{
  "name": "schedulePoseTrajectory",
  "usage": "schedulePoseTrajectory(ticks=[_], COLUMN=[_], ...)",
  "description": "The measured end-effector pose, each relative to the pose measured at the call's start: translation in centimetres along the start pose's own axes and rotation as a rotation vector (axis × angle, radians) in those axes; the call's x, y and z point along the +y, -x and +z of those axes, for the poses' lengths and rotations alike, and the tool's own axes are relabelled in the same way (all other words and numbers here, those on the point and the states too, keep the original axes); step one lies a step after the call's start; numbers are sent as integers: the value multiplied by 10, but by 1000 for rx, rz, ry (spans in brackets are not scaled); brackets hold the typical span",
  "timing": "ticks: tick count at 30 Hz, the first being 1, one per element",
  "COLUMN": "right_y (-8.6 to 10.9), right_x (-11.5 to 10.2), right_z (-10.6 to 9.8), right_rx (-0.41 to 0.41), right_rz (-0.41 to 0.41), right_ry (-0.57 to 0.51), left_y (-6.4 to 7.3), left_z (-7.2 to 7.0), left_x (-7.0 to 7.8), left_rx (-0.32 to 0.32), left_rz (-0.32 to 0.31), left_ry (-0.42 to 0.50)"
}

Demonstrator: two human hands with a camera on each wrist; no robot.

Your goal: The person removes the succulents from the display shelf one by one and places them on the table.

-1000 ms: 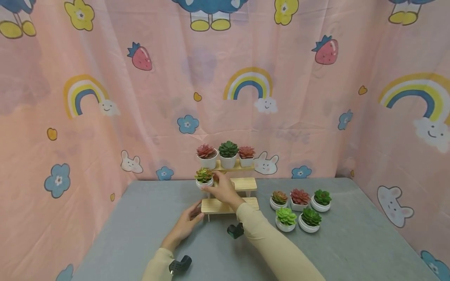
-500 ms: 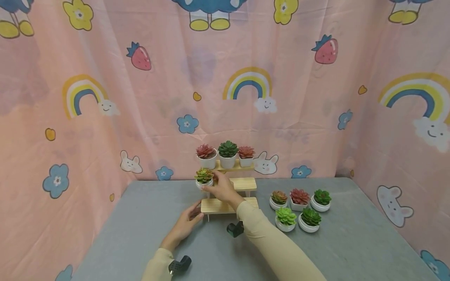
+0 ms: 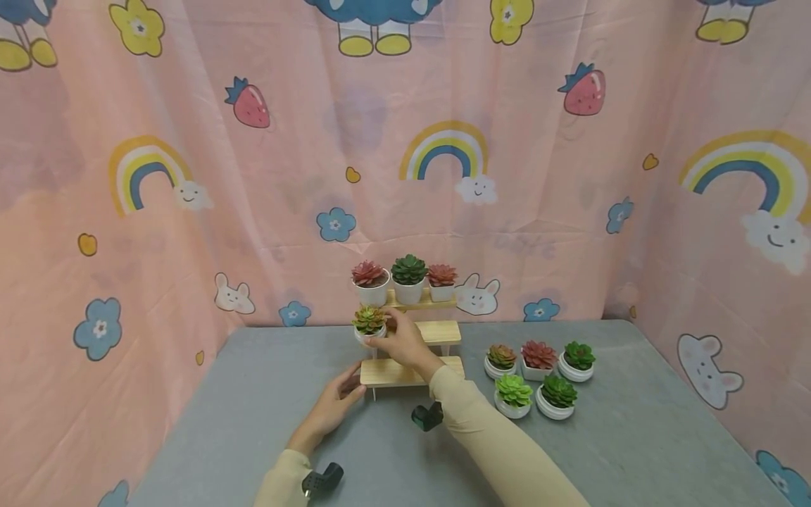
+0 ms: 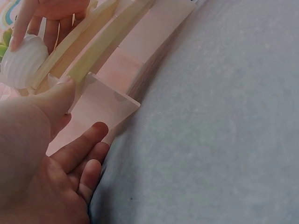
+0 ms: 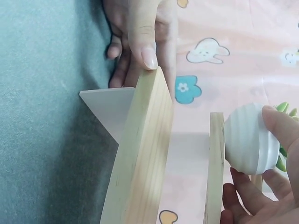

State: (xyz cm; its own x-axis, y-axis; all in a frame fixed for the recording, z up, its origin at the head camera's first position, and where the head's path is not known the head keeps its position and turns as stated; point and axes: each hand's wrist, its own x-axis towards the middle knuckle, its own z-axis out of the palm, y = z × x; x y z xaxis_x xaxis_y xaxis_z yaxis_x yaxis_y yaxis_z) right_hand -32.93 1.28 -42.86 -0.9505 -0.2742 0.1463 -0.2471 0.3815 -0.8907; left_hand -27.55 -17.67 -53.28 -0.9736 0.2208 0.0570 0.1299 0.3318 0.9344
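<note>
My right hand (image 3: 405, 341) pinches the white ribbed pot (image 5: 245, 137) of a yellow-green succulent (image 3: 369, 319), thumb on one side and fingers on the other. In the right wrist view the pot's base meets the middle board (image 5: 215, 163) of a three-step wooden plant stand (image 3: 389, 373), at its left end. My left hand (image 3: 329, 405) holds the left end of the lowest board, thumb on its corner and fingers by the translucent side leg (image 4: 105, 105). On the top step sit a red succulent (image 3: 370, 282), a dark green one (image 3: 409, 278) and another red one (image 3: 441, 282).
Right of the stand, several small potted succulents group on the grey table (image 3: 633, 422), among them a bright green one (image 3: 513, 394) and a red one (image 3: 538, 358). A pink patterned curtain (image 3: 380, 204) hangs directly behind the stand and at both sides.
My right hand and the pinched succulent have shifted very slightly to the right relative to the stand. The left hand keeps its place on the lowest board.
</note>
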Motion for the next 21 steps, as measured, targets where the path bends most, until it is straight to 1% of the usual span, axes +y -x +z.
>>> schedulePoseTrajectory(ticks=[6,7,10,13,16,21], right_y=[2,3,8,14,22,36], right_x=[3,3,3,4,5,4], right_z=[-2,-3,-7,-11,-18,-31], right_rx=[-8,-8,4,26,47,60], right_rz=[1,2,1,-19,-41,-52], right_ry=[-30,-35,-39,-42,-37,-12], left_y=[0,0,0,-1,0,1], left_z=[0,0,0,1,1,3], left_x=[-1,-1,-2,-3,-2,0], left_rx=[2,1,5,13,25,45], left_rz=[-1,8,14,22,3,-15], left_ry=[4,-3,-9,-19,-9,2])
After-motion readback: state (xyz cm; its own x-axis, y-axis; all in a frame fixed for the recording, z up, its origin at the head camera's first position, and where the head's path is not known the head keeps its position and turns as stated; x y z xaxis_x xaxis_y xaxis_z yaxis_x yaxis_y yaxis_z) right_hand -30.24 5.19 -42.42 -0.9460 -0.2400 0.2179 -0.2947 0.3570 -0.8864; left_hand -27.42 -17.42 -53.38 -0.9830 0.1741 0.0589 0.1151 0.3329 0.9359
